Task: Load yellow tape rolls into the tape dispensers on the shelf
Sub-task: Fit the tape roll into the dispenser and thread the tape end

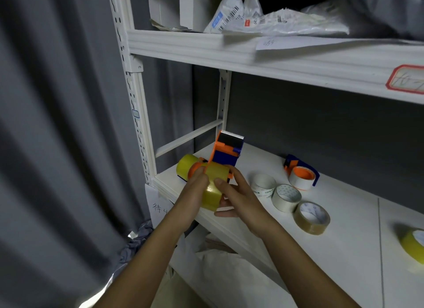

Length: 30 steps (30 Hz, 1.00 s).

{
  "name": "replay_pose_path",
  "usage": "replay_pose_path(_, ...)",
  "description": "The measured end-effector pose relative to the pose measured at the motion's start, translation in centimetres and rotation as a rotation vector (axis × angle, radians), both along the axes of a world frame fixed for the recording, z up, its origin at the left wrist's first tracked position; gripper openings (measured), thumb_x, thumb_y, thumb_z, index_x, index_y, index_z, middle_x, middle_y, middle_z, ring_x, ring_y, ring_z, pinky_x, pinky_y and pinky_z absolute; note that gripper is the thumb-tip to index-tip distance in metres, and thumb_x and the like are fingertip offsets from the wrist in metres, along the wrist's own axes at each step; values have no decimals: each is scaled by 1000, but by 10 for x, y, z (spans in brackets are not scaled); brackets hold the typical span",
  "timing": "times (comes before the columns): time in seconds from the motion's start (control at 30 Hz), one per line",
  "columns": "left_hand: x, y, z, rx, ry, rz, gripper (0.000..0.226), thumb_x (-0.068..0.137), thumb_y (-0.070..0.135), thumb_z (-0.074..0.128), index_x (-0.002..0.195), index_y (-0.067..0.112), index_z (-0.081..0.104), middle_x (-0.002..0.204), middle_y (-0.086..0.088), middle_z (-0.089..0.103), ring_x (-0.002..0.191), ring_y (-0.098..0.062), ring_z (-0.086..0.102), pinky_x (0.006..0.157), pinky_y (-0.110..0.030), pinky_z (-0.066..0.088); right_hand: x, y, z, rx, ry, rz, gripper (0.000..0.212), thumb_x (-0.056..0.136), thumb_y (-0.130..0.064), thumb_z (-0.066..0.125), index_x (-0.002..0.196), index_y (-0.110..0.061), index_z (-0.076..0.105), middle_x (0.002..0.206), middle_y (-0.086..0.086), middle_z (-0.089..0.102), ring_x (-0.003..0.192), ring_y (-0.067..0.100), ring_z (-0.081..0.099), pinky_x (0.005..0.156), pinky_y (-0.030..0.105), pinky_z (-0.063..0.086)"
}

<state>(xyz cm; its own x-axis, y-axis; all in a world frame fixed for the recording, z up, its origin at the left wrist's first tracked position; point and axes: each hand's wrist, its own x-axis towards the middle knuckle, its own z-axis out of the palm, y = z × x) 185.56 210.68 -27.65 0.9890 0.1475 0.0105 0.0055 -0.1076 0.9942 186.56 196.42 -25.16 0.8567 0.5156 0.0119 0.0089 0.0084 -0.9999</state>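
Glossy yellow tape roll [212, 193], slick and see-through, against an orange and blue plastic dispenser [226, 153] with a toothed metal blade. Right of it, matt paper-cored rolls [285, 197] on the smooth white painted shelf [348, 216].

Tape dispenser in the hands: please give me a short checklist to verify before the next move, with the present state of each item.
1. Left hand grips the yellow tape roll: ok.
2. Right hand supports the roll: ok.
3. Orange and blue tape dispenser held over the shelf: ok.
4. Roll fully seated on the hub: cannot tell.
5. Tape end threaded to the serrated blade: cannot tell.
6. Second dispenser holds a yellow roll: not ok.
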Motion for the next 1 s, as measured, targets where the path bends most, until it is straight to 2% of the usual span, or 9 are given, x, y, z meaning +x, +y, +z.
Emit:
replay_pose_path(0.17, 2, -1, 8, 8, -8, 32, 85, 75, 83, 19, 137, 30, 41, 141, 1, 48, 131, -17, 43, 109, -38, 35, -3, 1, 2, -74, -99, -50, 56, 72, -67, 55, 123, -58, 33, 112, -2, 63, 85, 10, 69, 65, 24, 57)
replay_pose_path(0.27, 0, 2, 12, -37, 20, 26, 93, 66, 83, 18, 141, 30, 36, 144, 0, 43, 133, -17, 40, 105, -33, 37, -5, -1, 5, -189, -220, -96, 51, 68, -76, 47, 115, -68, 31, 109, -16, 60, 90, 5, 66, 74, 27, 56)
replay_pose_path(0.37, -8, 3, 19, 0, -5, 16, 97, 65, 81, 16, 143, 26, 34, 146, -3, 41, 135, -20, 38, 107, -34, 36, -7, -4, 8, -277, -689, -332, 56, 77, -60, 58, 126, -35, 51, 113, -18, 54, 102, 6, 57, 82, 26, 51)
replay_pose_path(0.47, -18, 1, 25, 110, -48, -9, 106, 59, 83, 10, 144, 23, 31, 145, -5, 41, 134, -20, 38, 113, -37, 29, -5, -7, 16, -390, -1203, -357, 33, 79, -29, 73, 107, -12, 69, 107, 1, 67, 99, 19, 61, 83, 26, 49)
replay_pose_path(0.53, -22, 0, 29, 80, 20, -24, 104, 54, 83, 10, 139, 30, 36, 133, 0, 51, 122, -14, 48, 102, -29, 35, -5, -7, 23, -447, -1312, -323, 22, 75, -17, 76, 95, -8, 73, 97, 3, 72, 89, 22, 66, 77, 29, 53)
replay_pose_path(0.67, -21, -3, 38, 33, 90, 6, 85, 54, 81, 10, 114, 36, 51, 94, 5, 65, 87, -6, 61, 80, -23, 45, -3, -3, 34, -487, -1355, -322, 9, 72, -6, 78, 80, -8, 74, 84, 3, 73, 77, 21, 68, 70, 26, 52)
replay_pose_path(0.8, -22, -5, 32, 74, 91, -32, 104, 49, 86, 16, 125, 24, 50, 97, -3, 68, 83, -11, 66, 77, -25, 49, 2, 4, 39, -520, -1273, -371, 6, 79, -8, 68, 75, -7, 71, 70, 4, 68, 63, 19, 63, 61, 22, 48)
replay_pose_path(0.87, -24, -5, 26, 17, 90, -75, 103, 48, 86, 20, 120, 21, 53, 86, 1, 71, 74, -11, 68, 72, -26, 51, 5, 2, 39, -477, -1137, -354, 8, 85, -11, 66, 83, -9, 73, 77, 4, 71, 67, 17, 64, 63, 32, 55)
replay_pose_path(1.0, -19, 4, 28, -48, 90, -81, 50, 81, 69, 21, 107, 38, 52, 95, 2, 70, 78, -6, 68, 71, -21, 53, -4, -1, 30, -411, -988, -224, 20, 86, -24, 67, 104, -20, 72, 102, -6, 72, 91, 4, 63, 82, 24, 53)
